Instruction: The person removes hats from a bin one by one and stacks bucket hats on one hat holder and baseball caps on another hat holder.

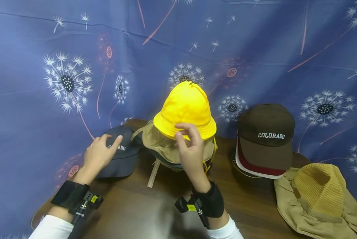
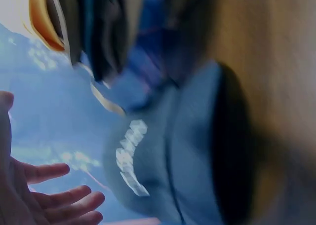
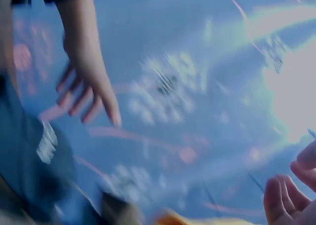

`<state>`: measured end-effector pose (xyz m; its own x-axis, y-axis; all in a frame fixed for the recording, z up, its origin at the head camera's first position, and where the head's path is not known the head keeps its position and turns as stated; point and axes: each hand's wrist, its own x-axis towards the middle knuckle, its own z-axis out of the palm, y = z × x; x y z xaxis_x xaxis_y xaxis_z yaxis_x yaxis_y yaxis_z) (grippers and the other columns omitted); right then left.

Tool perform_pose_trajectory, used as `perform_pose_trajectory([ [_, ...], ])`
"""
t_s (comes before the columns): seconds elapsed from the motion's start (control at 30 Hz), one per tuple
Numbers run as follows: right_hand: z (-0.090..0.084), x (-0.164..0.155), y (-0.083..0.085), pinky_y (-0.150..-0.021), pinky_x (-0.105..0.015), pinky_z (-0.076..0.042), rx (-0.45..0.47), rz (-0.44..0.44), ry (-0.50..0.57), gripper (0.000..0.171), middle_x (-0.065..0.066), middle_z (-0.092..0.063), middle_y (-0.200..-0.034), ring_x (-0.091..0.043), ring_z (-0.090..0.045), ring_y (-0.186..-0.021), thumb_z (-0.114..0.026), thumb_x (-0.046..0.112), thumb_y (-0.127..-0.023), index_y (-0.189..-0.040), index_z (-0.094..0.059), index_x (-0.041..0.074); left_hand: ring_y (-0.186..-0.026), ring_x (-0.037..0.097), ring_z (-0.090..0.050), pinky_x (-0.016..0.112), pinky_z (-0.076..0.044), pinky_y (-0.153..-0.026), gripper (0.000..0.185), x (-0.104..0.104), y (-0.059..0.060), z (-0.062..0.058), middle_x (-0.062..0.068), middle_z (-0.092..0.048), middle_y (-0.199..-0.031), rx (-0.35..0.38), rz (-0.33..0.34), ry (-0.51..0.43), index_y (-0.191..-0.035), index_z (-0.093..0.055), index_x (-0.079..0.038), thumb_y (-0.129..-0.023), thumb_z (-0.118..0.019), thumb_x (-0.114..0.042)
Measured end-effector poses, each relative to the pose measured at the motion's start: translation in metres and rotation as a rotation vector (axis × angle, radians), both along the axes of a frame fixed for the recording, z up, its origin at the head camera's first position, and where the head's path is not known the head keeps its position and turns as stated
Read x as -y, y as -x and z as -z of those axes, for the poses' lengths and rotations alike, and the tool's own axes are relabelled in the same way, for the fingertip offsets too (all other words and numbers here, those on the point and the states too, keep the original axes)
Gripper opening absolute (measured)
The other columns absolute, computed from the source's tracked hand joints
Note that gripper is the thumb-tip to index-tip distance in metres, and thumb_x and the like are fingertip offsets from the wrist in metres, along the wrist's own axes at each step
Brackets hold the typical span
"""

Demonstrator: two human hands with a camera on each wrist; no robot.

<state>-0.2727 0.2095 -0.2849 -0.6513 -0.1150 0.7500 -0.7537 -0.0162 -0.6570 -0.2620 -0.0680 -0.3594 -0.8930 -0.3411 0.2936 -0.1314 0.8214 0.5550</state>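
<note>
A yellow bucket hat (image 1: 185, 109) tops a stack of tan hats (image 1: 163, 146) at the worktop's (image 1: 142, 209) far middle. The right hand (image 1: 190, 149) rests at its brim, fingers loosely curled; whether they pinch it I cannot tell. The left hand (image 1: 98, 156), fingers spread, hovers at a navy cap (image 1: 123, 156) just left. To the right stand a brown Colorado cap (image 1: 266, 139) and a corduroy hat (image 1: 318, 189) near the edge. The left wrist view shows the navy cap's lettering (image 2: 129, 158) close, blurred. Bare wood lies nearest.
</note>
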Motion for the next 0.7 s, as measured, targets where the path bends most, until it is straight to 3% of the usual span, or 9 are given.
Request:
perform_pose_trajectory([
  [0.1,0.018,0.034,-0.007,-0.058,-0.026,-0.057,0.041,-0.106,-0.132,0.019,-0.020,-0.061,-0.105,-0.016,-0.062,-0.079,-0.054,0.000,-0.091,-0.107,-0.063,-0.003,-0.112,0.053,-0.051,0.062,-0.045,-0.083,0.092,0.013,-0.001,0.011,0.033,-0.050,-0.130,0.083,-0.035,0.019,-0.138,-0.044,0.000,-0.089,-0.024,-0.075],
  [0.2,0.039,0.066,-0.003,-0.069,-0.027,-0.059,0.160,-0.135,-0.341,0.024,-0.016,-0.063,-0.113,-0.023,-0.068,-0.090,-0.055,0.010,-0.093,-0.114,-0.063,0.004,-0.117,0.054,-0.049,0.063,-0.044,-0.088,0.099,0.026,-0.002,0.022,0.036,-0.048,-0.132,0.171,-0.044,0.002,-0.139,-0.040,0.005,-0.088,-0.022,-0.078],
  [0.27,0.053,0.085,0.004,-0.079,-0.029,-0.058,0.285,-0.125,-0.485,0.031,-0.014,-0.062,-0.121,-0.025,-0.068,-0.100,-0.056,0.019,-0.093,-0.121,-0.061,0.006,-0.120,0.055,-0.047,0.064,-0.043,-0.092,0.104,0.033,-0.003,0.028,0.038,-0.044,-0.136,0.243,-0.040,-0.023,-0.141,-0.035,0.008,-0.087,-0.021,-0.079],
  [0.43,0.081,0.116,0.033,-0.098,-0.041,-0.052,0.551,-0.045,-0.782,0.059,-0.021,-0.053,-0.139,-0.031,-0.057,-0.122,-0.058,0.032,-0.092,-0.137,-0.046,-0.003,-0.127,0.058,-0.039,0.066,-0.041,-0.097,0.113,0.043,-0.001,0.040,0.041,-0.033,-0.143,0.392,0.006,-0.084,-0.143,-0.023,0.016,-0.086,-0.018,-0.081],
  [0.5,0.089,0.124,0.045,-0.092,-0.042,-0.054,0.606,-0.023,-0.862,0.061,-0.024,-0.056,-0.133,-0.033,-0.061,-0.115,-0.057,0.033,-0.091,-0.134,-0.046,-0.008,-0.127,0.059,-0.037,0.067,-0.041,-0.097,0.116,0.046,0.001,0.043,0.042,-0.032,-0.143,0.425,0.019,-0.094,-0.143,-0.022,0.018,-0.085,-0.017,-0.082],
  [0.63,0.100,0.135,0.061,-0.071,-0.034,-0.053,0.640,0.010,-0.943,0.053,-0.021,-0.063,-0.114,-0.027,-0.063,-0.086,-0.057,0.030,-0.089,-0.123,-0.054,-0.012,-0.128,0.060,-0.035,0.067,-0.040,-0.098,0.119,0.052,0.006,0.045,0.043,-0.030,-0.143,0.438,0.020,-0.101,-0.143,-0.020,0.019,-0.083,-0.017,-0.084],
  [0.7,0.105,0.139,0.067,-0.074,-0.033,-0.053,0.645,0.014,-0.954,0.054,-0.021,-0.062,-0.116,-0.027,-0.061,-0.089,-0.056,0.029,-0.090,-0.124,-0.053,-0.013,-0.129,0.060,-0.034,0.068,-0.039,-0.099,0.119,0.054,0.009,0.046,0.043,-0.027,-0.144,0.436,0.015,-0.103,-0.143,-0.018,0.019,-0.083,-0.016,-0.084],
])
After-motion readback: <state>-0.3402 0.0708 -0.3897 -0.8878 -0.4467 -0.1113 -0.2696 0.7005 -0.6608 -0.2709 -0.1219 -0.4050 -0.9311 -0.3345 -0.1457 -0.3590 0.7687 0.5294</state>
